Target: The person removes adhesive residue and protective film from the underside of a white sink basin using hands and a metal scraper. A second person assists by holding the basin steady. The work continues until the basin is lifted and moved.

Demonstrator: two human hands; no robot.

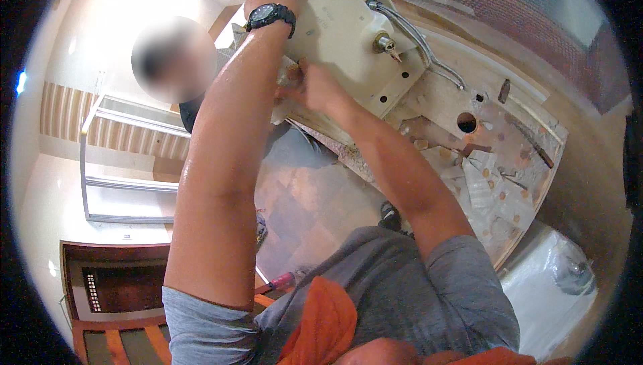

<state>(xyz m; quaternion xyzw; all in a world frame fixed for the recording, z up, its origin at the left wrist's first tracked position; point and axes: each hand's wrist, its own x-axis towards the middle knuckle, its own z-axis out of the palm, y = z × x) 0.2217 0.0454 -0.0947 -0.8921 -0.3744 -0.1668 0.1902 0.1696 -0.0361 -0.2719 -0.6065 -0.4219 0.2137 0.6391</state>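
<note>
To the right of your right hand (318, 90), the metal fitting (385, 43) and the hoses (423, 45) stand in the way; beyond them, scraps (479, 181) clutter the tabletop (442, 100). Ahead of it, the pale panel (335, 37) blocks passage, and your left forearm (231, 104) closes off its left. Nearer you, free room lies above the floor (301, 211), beside the tabletop's edge.

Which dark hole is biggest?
The round hole just below the lower end of the grey hoses; the other dark holes look clearly smaller.
</note>
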